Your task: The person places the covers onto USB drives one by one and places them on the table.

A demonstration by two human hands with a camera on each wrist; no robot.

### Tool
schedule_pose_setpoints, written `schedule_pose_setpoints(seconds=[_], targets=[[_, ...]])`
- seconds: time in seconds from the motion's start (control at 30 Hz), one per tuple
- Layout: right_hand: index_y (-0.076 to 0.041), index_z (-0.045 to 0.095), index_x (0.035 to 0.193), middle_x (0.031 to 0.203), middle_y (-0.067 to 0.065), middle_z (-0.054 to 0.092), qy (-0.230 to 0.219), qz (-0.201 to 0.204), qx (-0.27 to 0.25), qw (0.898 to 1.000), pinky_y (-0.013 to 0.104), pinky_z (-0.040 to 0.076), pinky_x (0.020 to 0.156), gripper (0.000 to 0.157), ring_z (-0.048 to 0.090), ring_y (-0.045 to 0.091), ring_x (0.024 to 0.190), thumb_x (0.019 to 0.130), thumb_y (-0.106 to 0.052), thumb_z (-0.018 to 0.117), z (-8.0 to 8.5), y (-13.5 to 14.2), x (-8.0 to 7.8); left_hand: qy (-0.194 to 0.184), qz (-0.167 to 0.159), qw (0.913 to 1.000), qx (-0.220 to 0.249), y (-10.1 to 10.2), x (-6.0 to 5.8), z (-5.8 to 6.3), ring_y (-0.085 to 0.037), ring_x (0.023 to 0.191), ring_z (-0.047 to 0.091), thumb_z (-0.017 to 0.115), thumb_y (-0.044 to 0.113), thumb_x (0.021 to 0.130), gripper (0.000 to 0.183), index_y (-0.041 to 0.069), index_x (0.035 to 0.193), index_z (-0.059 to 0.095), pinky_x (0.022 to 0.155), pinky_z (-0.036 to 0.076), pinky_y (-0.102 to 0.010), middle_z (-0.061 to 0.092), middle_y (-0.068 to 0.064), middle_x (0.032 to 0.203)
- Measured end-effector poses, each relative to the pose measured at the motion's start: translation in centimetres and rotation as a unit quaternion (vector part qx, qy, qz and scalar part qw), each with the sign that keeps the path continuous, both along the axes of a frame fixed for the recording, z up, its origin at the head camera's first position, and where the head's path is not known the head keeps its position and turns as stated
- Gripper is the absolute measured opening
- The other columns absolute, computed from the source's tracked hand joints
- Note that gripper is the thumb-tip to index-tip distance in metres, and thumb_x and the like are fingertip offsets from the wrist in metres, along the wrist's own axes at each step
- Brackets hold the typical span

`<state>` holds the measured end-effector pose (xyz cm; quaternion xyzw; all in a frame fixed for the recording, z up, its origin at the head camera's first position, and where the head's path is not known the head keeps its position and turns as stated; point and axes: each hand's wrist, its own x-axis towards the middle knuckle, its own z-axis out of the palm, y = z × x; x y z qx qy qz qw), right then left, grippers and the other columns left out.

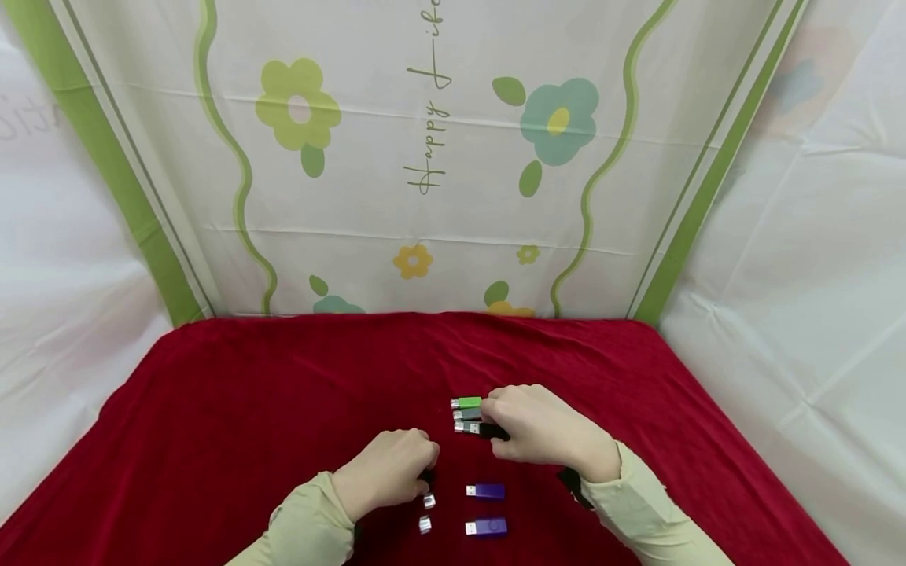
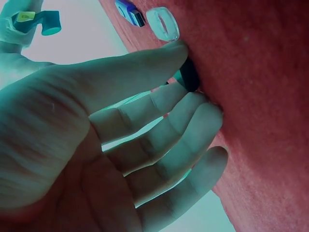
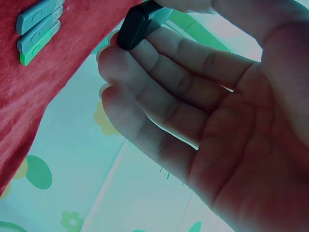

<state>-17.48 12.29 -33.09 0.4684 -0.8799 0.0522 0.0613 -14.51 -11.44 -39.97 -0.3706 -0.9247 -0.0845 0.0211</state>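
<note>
My right hand [image 1: 545, 428] pinches a black USB stick [image 1: 495, 431], its metal plug pointing left; in the right wrist view the black USB stick's body [image 3: 137, 24] sits between thumb and fingers. Just beyond it, a green USB stick [image 1: 470, 402] and a grey USB stick [image 1: 467, 413] lie side by side with clear caps on. A third capped stick is mostly hidden in the head view. My left hand [image 1: 388, 470], low over the red cloth, pinches a small black piece [image 2: 189, 76] between thumb and index finger; its kind is unclear. A clear cap [image 2: 163, 23] lies beside the thumb.
Two purple USB sticks, one upper [image 1: 485, 491] and one lower [image 1: 486, 527], lie nearer me with bare plugs. Left of them are two small clear caps [image 1: 429, 501]. Red cloth [image 1: 283, 377] covers the table; a flowered white curtain [image 1: 453, 212] hangs behind.
</note>
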Motion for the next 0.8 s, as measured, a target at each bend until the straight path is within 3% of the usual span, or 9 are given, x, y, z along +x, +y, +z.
schedule_pose_setpoints(seconds=[0.53, 0.8], targets=[[-0.016, 0.051, 0.070, 0.066, -0.012, 0.040, 0.017, 0.007, -0.004, 1.000, 0.021, 0.035, 0.047, 0.025, 0.036, 0.005, 0.055, 0.068, -0.009, 0.075, -0.27, -0.02, 0.02, 0.031, -0.016, 0.9989, -0.031, 0.17, 0.16, 0.12, -0.009, 0.061, 0.051, 0.086, 0.016, 0.072, 0.027, 0.016, 0.070, 0.059, 0.055, 0.046, -0.026, 0.050, 0.005, 0.069], [-0.017, 0.052, 0.070, 0.066, -0.012, 0.040, 0.013, 0.007, -0.003, 1.000, 0.021, 0.035, 0.047, 0.025, 0.036, 0.005, 0.055, 0.069, -0.009, 0.075, -0.32, -0.04, -0.01, 0.014, -0.025, 0.9990, -0.035, 0.06, -0.04, 0.12, -0.008, 0.062, 0.050, 0.084, 0.016, 0.073, 0.030, 0.018, 0.065, 0.055, 0.053, 0.044, -0.026, 0.049, 0.007, 0.067]])
